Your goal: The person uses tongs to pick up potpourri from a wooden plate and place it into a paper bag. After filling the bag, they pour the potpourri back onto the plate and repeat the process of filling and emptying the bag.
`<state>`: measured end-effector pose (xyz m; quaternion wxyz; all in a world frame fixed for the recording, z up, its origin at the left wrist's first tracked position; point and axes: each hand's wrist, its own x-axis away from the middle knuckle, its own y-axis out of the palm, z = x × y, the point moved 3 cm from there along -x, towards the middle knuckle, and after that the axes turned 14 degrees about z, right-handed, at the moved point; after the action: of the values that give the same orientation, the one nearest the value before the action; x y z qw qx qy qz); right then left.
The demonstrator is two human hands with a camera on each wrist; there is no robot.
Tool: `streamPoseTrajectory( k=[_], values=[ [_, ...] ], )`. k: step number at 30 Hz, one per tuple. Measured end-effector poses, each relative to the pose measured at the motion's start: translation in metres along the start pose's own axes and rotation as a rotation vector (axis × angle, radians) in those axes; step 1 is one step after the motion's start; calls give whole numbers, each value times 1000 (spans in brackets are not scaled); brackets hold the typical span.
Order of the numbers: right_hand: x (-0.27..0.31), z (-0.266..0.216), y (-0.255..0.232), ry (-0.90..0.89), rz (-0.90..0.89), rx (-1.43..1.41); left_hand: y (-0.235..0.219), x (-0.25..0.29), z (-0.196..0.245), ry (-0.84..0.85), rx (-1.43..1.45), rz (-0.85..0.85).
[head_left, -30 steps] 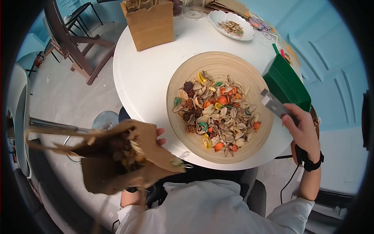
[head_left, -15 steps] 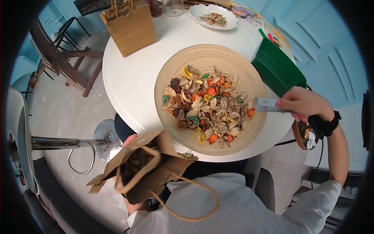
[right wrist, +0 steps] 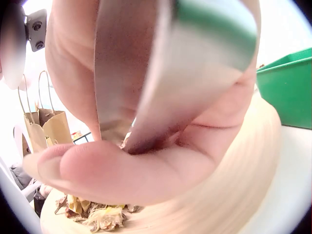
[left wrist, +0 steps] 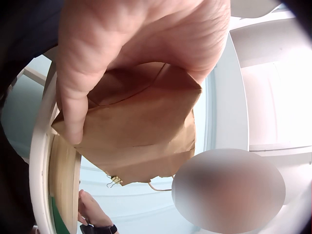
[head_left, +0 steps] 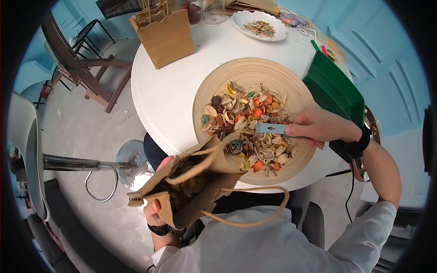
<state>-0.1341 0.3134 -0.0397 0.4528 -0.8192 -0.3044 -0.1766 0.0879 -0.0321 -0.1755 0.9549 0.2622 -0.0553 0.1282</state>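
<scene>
You are holding the paper bag (left wrist: 141, 119) in your left hand (left wrist: 146, 34), with fingers curling round its outside and the palm bracing it below the mouth. The bag is sitting close to your body, left of the wooden bowl (head_left: 282, 75); from above, its edge is overlapping the bowl's near rim, though whether the two are touching is hard to say. Its mouth is gaping toward the head camera and showing a dim heap of dried pieces inside, too shadowed to sort one from another. Two cord handles are looping out, and a small binder clip (left wrist: 115, 180) is hanging on its edge.

Your right hand (head_left: 321, 125) is closing round metal tongs (head_left: 271, 128), thumb along one arm and fingers beneath. The tongs are lying over the bowl, their long axis running nearly level across the head view, tip pointing left toward the bowl's middle. You cannot be sure from here whether the tips are gripping a piece.

The bowl is holding mixed potpourri (head_left: 268, 150): pale husks, orange and yellow bits, green scraps and brown cones. Beyond it on the white table (head_left: 154, 100), a scalloped plate (head_left: 281, 32) is carrying smaller dried fragments, a second bag (head_left: 166, 43) is standing upright with thin sticks poking out, and a green bin (head_left: 334, 86) is resting just right of the bowl.
</scene>
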Motion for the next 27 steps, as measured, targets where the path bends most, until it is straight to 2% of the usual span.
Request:
streamPoseTrajectory(
  k=[4, 12, 14, 17, 21, 27],
  values=[
    [0, 3, -4, 7, 44, -31, -12, 6, -3, -17, -42, 55],
    [10, -5, -23, 15, 113, -49, 16, -4, 7, -36, 160, 3],
    [16, -12, -29, 33, 129, -50, 21, -4, 9, -81, 181, -4],
    [24, -27, -38, 14, 158, -58, 20, -6, 6, -33, 176, 50],
    [33, -47, -45, -15, 175, -62, -1, 3, -12, -134, 235, 88],
    [38, -76, -38, -43, 112, -55, 5, 1, -11, -167, 248, 41]
  ],
)
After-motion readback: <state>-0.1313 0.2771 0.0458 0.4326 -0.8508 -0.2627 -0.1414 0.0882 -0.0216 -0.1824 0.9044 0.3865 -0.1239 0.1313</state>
